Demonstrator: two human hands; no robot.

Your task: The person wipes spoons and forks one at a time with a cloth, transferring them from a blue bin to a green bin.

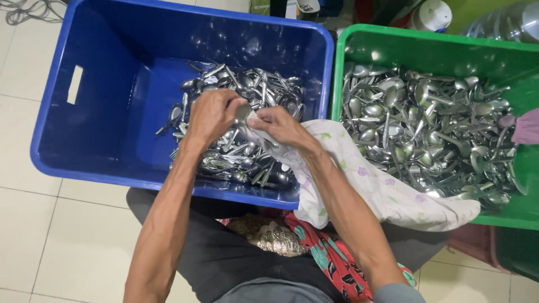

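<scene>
clamp your left hand point(212, 116) on the spoon point(242, 112) over the blue bin point(84, 140); your right hand point(281, 126), pinching the cloth point(382, 191), rubs the bowl fully.

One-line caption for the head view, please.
Left hand holds a spoon while right hand wipes it with a floral cloth over a blue bin.

Only a white rectangular label point(74, 85) on blue bin's point(62, 163) left inner wall.
</scene>
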